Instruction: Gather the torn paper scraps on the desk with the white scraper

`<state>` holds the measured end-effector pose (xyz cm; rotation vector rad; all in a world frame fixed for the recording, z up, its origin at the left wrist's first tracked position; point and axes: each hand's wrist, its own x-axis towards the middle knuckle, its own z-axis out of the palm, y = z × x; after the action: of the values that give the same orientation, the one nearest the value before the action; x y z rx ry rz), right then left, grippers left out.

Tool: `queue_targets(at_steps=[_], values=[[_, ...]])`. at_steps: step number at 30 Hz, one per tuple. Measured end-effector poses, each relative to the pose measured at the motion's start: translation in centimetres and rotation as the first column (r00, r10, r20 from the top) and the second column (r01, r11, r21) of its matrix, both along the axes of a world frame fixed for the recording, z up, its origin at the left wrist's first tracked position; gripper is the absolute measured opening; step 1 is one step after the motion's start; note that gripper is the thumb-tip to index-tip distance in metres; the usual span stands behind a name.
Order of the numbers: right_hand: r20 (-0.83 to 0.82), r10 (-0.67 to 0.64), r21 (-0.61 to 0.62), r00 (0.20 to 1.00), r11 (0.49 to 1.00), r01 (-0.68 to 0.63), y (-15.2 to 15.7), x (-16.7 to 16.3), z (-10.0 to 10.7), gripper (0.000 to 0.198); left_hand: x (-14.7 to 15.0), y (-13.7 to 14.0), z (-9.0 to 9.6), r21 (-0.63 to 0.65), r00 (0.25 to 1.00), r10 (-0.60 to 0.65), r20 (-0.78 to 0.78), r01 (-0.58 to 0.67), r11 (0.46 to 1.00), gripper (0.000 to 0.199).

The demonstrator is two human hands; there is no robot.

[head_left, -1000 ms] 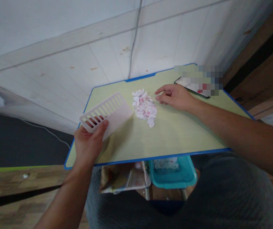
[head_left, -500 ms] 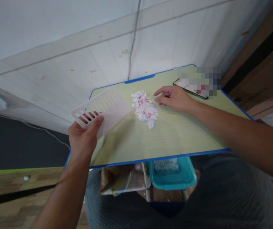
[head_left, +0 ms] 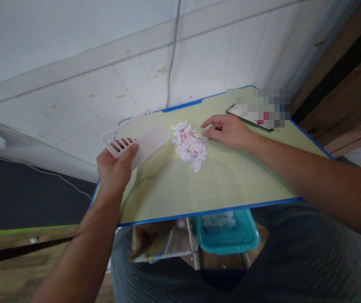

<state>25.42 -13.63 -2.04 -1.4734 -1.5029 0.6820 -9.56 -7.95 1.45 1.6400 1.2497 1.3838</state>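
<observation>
Your left hand (head_left: pixel 115 170) had its grip pinched on the near edge of a flat white plastic panel with a row of slots (head_left: pixel 138 136), thumb on top and fingers showing through the slots, holding it tilted above the left part of the pale green, blue-edged worktop (head_left: pixel 205 189). Your right hand (head_left: pixel 227 131) rested on the worktop with its grip loosely curled, fingers half bent and holding nothing, fingertips (head_left: pixel 206 124) just beside a small heap of white and pink torn paper scraps (head_left: pixel 188 145). The heap lay on the worktop between your two hands, apart from the panel. Behind your right hand lay a smartphone (head_left: pixel 250 116), partly blurred. Under the worktop's near edge sat a turquoise plastic tub (head_left: pixel 231 235) holding more scraps, beside a crumpled printed bag (head_left: pixel 161 244).
</observation>
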Motion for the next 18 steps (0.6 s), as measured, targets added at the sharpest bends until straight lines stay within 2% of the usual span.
queue_targets(at_steps=[12, 18], values=[[0.025, -0.012, -0.006, 1.000, 1.000, 0.012, 0.0, -0.1, 0.2, 0.032, 0.1, -0.1, -0.1, -0.024, 0.996, 0.022, -0.089, -0.024, 0.999, 0.031], [0.026, -0.004, -0.003, 1.000, 1.000, 0.004, 0.0, -0.1, 0.1, 0.036, -0.7, -1.1, 1.1, -0.037, 0.993, 0.041, -0.115, -0.045, 0.998, 0.025]])
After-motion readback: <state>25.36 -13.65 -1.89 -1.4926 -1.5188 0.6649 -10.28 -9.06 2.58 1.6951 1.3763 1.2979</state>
